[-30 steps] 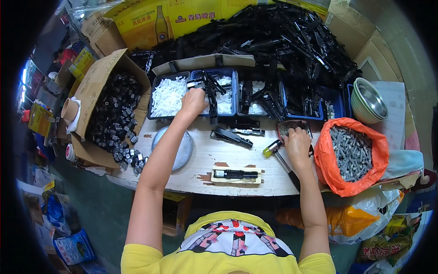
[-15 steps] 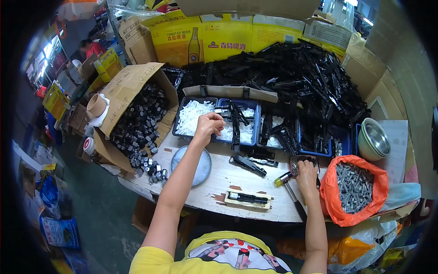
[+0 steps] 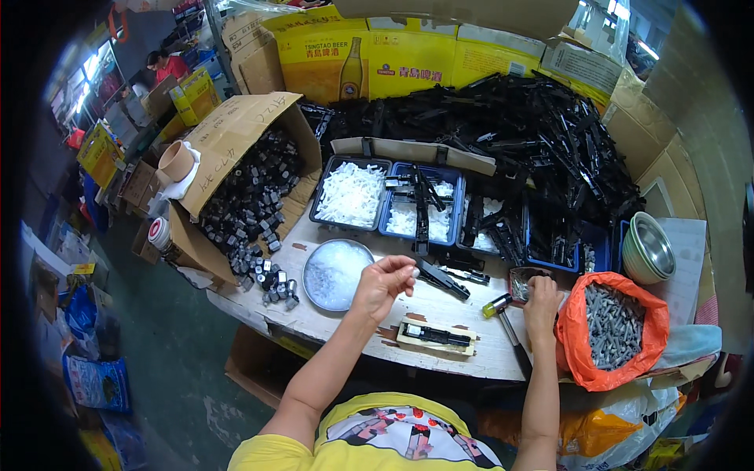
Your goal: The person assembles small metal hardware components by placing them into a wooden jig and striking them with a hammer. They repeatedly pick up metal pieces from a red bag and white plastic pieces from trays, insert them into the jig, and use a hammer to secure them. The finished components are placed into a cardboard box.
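Observation:
My left hand (image 3: pixel 383 289) is over the middle of the table, thumb and forefinger pinched on a small white plastic piece (image 3: pixel 415 272). My right hand (image 3: pixel 542 304) reaches fingers down at a small clear tray (image 3: pixel 518 284) with dark reddish contents; its fingertips are bunched, and what they hold is hidden. Between the hands, a black part lies in a cream-coloured fixture block (image 3: pixel 437 337). Beside my right hand rests a hammer (image 3: pixel 498 306) with a yellow-green head end and a dark handle. Behind my left hand, several black parts (image 3: pixel 444 279) lie on the table.
Blue and black bins (image 3: pixel 350 192) of white pieces and black parts line the back, before a heap of black parts (image 3: pixel 503 118). Left are a round dish (image 3: pixel 310 297) and a carton (image 3: pixel 206 161) of dark metal blocks; right, a red bag (image 3: pixel 567 330) of grey screws and stacked bowls (image 3: pixel 642 250).
My left hand has moved from the bins of white pieces toward me and right, now with a white piece in its fingertips. My right hand stays at the small tray.

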`<control>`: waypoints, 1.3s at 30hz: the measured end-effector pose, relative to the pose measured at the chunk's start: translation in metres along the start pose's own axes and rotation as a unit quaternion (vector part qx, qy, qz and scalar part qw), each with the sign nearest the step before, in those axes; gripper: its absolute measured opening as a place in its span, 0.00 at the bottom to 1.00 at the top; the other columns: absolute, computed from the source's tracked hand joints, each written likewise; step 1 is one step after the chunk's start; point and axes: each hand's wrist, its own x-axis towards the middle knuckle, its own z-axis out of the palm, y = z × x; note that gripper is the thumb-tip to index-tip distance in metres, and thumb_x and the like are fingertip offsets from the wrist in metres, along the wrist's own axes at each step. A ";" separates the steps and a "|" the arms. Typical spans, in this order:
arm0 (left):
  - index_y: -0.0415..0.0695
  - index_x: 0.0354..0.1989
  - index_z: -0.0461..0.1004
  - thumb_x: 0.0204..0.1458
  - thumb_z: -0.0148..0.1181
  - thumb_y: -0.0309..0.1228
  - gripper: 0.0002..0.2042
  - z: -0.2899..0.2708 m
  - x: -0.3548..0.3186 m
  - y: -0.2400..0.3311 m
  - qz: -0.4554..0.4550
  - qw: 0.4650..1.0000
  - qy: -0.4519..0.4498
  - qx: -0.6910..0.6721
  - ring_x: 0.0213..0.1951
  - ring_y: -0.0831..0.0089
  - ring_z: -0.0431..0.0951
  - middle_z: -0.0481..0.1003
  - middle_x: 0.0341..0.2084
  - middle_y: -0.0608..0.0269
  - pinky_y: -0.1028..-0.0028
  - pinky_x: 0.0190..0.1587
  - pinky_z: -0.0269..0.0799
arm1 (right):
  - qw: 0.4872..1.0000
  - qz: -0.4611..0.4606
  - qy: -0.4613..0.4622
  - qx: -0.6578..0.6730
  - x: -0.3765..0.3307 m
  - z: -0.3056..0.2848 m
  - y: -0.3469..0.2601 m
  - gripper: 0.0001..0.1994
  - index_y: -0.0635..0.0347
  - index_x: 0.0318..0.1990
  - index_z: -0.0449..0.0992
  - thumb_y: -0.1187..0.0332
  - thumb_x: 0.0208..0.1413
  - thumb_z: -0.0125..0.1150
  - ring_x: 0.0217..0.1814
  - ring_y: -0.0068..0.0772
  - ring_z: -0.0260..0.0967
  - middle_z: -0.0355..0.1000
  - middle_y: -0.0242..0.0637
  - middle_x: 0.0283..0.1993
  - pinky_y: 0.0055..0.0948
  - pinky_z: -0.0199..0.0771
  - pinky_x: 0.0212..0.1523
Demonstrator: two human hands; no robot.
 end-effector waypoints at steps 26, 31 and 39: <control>0.34 0.36 0.72 0.48 0.55 0.19 0.07 0.022 -0.045 -0.040 -0.075 0.997 -0.037 -0.003 0.32 0.70 0.77 0.74 0.30 0.57 0.71 0.37 0.77 | 0.949 -0.233 -0.060 0.203 -0.004 -0.038 -0.129 0.14 0.57 0.32 0.68 0.79 0.33 0.55 0.37 0.37 0.59 0.63 0.35 0.32 0.35 0.52 0.38; 0.35 0.37 0.72 0.48 0.55 0.19 0.07 0.018 -0.049 -0.042 -0.064 0.997 -0.054 0.001 0.31 0.70 0.77 0.74 0.30 0.56 0.72 0.38 0.76 | 0.938 -0.274 -0.076 0.196 -0.003 -0.039 -0.135 0.14 0.58 0.33 0.68 0.78 0.33 0.57 0.37 0.37 0.59 0.63 0.35 0.32 0.35 0.52 0.37; 0.33 0.41 0.71 0.50 0.54 0.19 0.10 0.015 -0.056 -0.043 -0.034 0.996 -0.060 0.054 0.31 0.72 0.77 0.74 0.30 0.57 0.76 0.35 0.76 | 0.906 -0.227 -0.103 0.343 -0.002 -0.027 -0.133 0.10 0.57 0.29 0.68 0.77 0.35 0.58 0.35 0.38 0.61 0.65 0.34 0.30 0.33 0.54 0.35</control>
